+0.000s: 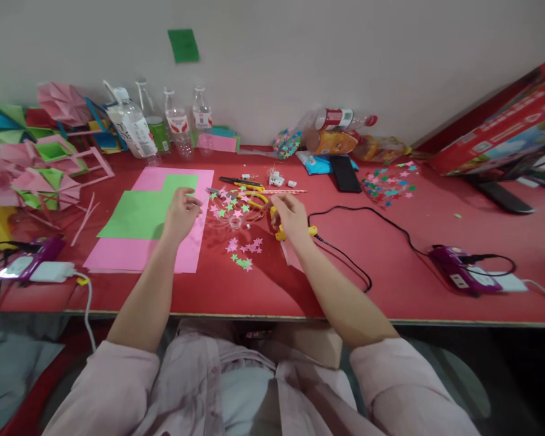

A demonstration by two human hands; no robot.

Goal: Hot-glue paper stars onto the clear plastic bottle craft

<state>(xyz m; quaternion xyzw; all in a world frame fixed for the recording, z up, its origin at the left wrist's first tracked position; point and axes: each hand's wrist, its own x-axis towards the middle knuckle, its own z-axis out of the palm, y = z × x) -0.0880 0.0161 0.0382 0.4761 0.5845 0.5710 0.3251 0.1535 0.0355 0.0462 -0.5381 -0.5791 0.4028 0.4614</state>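
Between my hands lies a clear plastic piece point(235, 221) with spread strips, pink and green paper stars stuck over it. My left hand point(181, 213) hovers over the green paper point(136, 215), its fingertips drawn together; what they may hold is too small to name. My right hand point(292, 215) has curled fingers beside the stars, above a yellow glue gun point(280, 234) that it partly covers. Whether it grips the gun or something small is hidden. Loose pink stars point(245, 246) and green stars point(241, 263) lie nearer me. Yellow-handled scissors point(257, 201) rest behind the plastic piece.
Pink sheets point(195, 254) lie under the green one. Bottles point(177, 124), a star-covered ball point(287, 143), a phone point(345, 174) and another starred plastic piece point(388, 183) stand or lie farther back. A black cord point(367, 209) runs right to a purple power strip point(458, 272). Paper shapes point(49, 163) crowd the left.
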